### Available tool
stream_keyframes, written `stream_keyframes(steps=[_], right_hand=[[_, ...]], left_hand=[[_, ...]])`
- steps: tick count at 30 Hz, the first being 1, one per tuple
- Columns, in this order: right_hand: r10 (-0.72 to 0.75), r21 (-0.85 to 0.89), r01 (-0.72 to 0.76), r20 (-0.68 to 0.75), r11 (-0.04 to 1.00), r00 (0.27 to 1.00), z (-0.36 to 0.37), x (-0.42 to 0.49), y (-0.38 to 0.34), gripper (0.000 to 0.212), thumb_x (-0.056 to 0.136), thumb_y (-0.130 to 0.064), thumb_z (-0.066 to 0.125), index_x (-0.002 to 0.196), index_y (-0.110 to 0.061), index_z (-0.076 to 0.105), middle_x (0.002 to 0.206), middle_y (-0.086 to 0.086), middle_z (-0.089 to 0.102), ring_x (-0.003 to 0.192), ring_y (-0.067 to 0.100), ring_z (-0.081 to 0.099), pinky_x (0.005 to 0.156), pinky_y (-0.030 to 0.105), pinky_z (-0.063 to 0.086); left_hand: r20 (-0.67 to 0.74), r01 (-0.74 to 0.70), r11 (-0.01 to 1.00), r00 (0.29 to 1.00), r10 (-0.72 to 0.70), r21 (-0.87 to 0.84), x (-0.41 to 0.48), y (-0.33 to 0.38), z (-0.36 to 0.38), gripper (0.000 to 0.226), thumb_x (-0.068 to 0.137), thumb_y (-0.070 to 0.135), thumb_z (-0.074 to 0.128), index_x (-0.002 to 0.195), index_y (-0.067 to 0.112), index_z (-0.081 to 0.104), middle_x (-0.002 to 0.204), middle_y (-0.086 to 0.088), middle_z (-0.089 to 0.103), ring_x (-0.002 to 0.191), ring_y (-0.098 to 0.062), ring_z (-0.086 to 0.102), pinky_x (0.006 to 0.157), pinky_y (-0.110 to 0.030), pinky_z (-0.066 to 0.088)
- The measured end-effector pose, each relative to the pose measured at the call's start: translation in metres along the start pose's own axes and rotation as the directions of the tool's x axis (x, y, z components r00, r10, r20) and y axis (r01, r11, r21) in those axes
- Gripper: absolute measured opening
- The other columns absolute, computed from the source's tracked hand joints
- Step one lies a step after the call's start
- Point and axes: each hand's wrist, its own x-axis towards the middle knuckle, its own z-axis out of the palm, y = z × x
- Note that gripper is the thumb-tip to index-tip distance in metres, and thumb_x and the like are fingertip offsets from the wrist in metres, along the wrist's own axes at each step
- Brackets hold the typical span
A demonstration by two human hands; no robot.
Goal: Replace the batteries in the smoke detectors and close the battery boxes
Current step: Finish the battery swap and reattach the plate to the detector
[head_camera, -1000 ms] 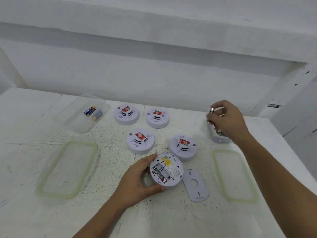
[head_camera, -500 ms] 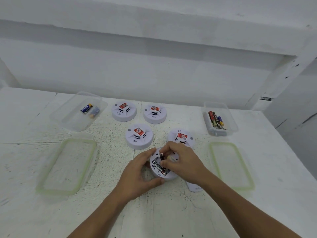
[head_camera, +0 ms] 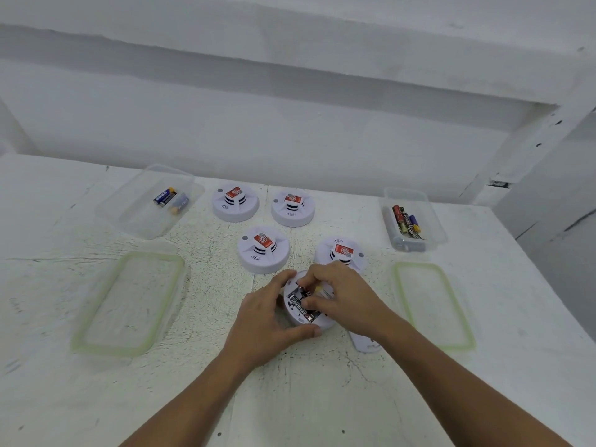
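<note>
Close to the near edge of the white table [head_camera: 193, 398], whose paint is rough and crazed with fine dark cracks, we note the upturned detector [head_camera: 323, 326], a round white plastic disc lying back-side up. Our left hand [head_camera: 267, 321] grips its rim, thumb curled round the near side and fingers round the far side. Our right hand [head_camera: 342, 295] is bent over the open battery bay, fingertips pinching a second battery [head_camera: 306, 289] with a metal cap showing; whether it is fully seated we cannot tell. A black battery [head_camera: 301, 306] already lies in the bay. Just right of the disc, partly under the right wrist, lies a flat white back cover [head_camera: 364, 345]. Beyond stand four domed detectors [head_camera: 263, 250] with red labels on top, two near and two farther back. Far left, a clear plastic tub [head_camera: 129, 214] holds two blue batteries [head_camera: 169, 198]; far right, a smaller clear tub [head_camera: 432, 227] holds a mixed heap of batteries [head_camera: 406, 222]. Two flat, rounded lids with pale green seals lie on the table, the left lid [head_camera: 129, 304] and the right lid [head_camera: 432, 304].
</note>
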Motion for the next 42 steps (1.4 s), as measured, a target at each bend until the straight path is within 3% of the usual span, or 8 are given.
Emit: stream_keyframes(steps=[4, 8, 14, 21, 25, 34, 39, 42], right_hand=[[0.034, 0.034, -0.035, 0.023, 0.999, 0.999, -0.002, 0.002, 0.000, 0.014, 0.078, -0.018, 0.073, 0.089, -0.020, 0.066, 0.092, -0.005, 0.067, 0.087, 0.001, 0.058, 0.062, 0.008, 0.044], [0.002, 0.031, -0.004, 0.054, 1.000, 0.999, -0.005, 0.004, 0.000, 0.011, 0.077, -0.015, 0.073, 0.087, -0.016, 0.068, 0.087, -0.005, 0.069, 0.083, 0.000, 0.059, 0.066, 0.005, 0.043], [0.004, 0.026, -0.006, 0.082, 1.000, 0.997, -0.008, 0.009, -0.001, 0.007, 0.087, -0.019, 0.064, 0.089, -0.014, 0.069, 0.086, -0.008, 0.069, 0.081, 0.001, 0.060, 0.067, 0.009, 0.046], [0.053, -0.007, -0.053, 0.075, 0.999, 0.996, -0.001, 0.016, -0.002, 0.008, 0.086, -0.014, 0.064, 0.089, -0.014, 0.071, 0.092, -0.002, 0.067, 0.087, 0.008, 0.062, 0.074, 0.022, 0.051], [0.057, -0.079, -0.051, 0.079, 0.996, 0.995, 0.004, 0.020, -0.003, 0.003, 0.081, -0.015, 0.069, 0.083, -0.016, 0.067, 0.087, -0.004, 0.055, 0.081, 0.008, 0.054, 0.067, 0.018, 0.039], [0.129, -0.014, -0.128, 0.107, 0.992, 0.986, -0.001, 0.022, -0.006, 0.016, 0.078, -0.014, 0.072, 0.080, -0.014, 0.057, 0.077, -0.004, 0.062, 0.062, 0.002, 0.052, 0.052, 0.009, 0.042], [0.144, -0.086, -0.135, 0.106, 0.987, 0.984, -0.001, 0.026, -0.011, 0.017, 0.079, -0.013, 0.071, 0.076, -0.010, 0.055, 0.079, -0.002, 0.061, 0.072, 0.010, 0.058, 0.056, 0.019, 0.043], [0.154, -0.088, -0.145, 0.105, 0.985, 0.982, 0.000, 0.027, -0.010, 0.020, 0.079, -0.012, 0.072, 0.073, -0.012, 0.053, 0.071, -0.007, 0.056, 0.064, 0.005, 0.054, 0.053, 0.016, 0.038]], left_hand=[[-0.006, -0.007, 1.000, 1.000, 0.007, 0.004, 0.000, -0.001, 0.002, 0.084, 0.055, 0.066, 0.079, 0.127, 0.045, 0.041, 0.107, 0.029, 0.063, 0.095, 0.004, 0.063, 0.087, -0.031, 0.052], [-0.011, 0.002, 1.000, 1.000, -0.002, 0.022, -0.002, -0.001, 0.002, 0.079, 0.056, 0.067, 0.075, 0.124, 0.053, 0.038, 0.108, 0.035, 0.061, 0.100, 0.009, 0.059, 0.091, -0.009, 0.036], [0.008, 0.040, 0.999, 0.999, -0.040, -0.007, -0.001, -0.005, 0.003, 0.094, 0.056, 0.069, 0.076, 0.136, 0.035, 0.041, 0.113, 0.026, 0.063, 0.102, 0.003, 0.061, 0.094, -0.041, 0.049], [-0.008, 0.062, 0.998, 0.998, -0.062, -0.004, -0.002, -0.002, 0.003, 0.089, 0.054, 0.065, 0.079, 0.131, 0.041, 0.042, 0.108, 0.030, 0.063, 0.098, 0.004, 0.061, 0.092, -0.040, 0.050], [-0.015, 0.070, 0.998, 0.997, -0.070, -0.006, -0.003, -0.002, 0.003, 0.091, 0.052, 0.067, 0.079, 0.131, 0.044, 0.040, 0.110, 0.029, 0.062, 0.099, 0.004, 0.061, 0.093, -0.040, 0.049], [-0.002, 0.082, 0.997, 0.997, -0.082, -0.016, -0.001, -0.003, 0.001, 0.094, 0.050, 0.067, 0.079, 0.132, 0.039, 0.042, 0.109, 0.027, 0.063, 0.099, 0.006, 0.060, 0.093, -0.038, 0.048], [0.009, 0.106, 0.994, 0.994, -0.106, -0.006, 0.000, -0.004, 0.001, 0.101, 0.046, 0.073, 0.076, 0.134, 0.038, 0.041, 0.112, 0.028, 0.062, 0.101, 0.004, 0.058, 0.096, -0.040, 0.046], [0.004, 0.118, 0.993, 0.993, -0.118, -0.001, 0.000, -0.002, 0.000, 0.102, 0.045, 0.069, 0.079, 0.134, 0.037, 0.042, 0.109, 0.030, 0.060, 0.101, 0.008, 0.055, 0.097, -0.035, 0.045]])
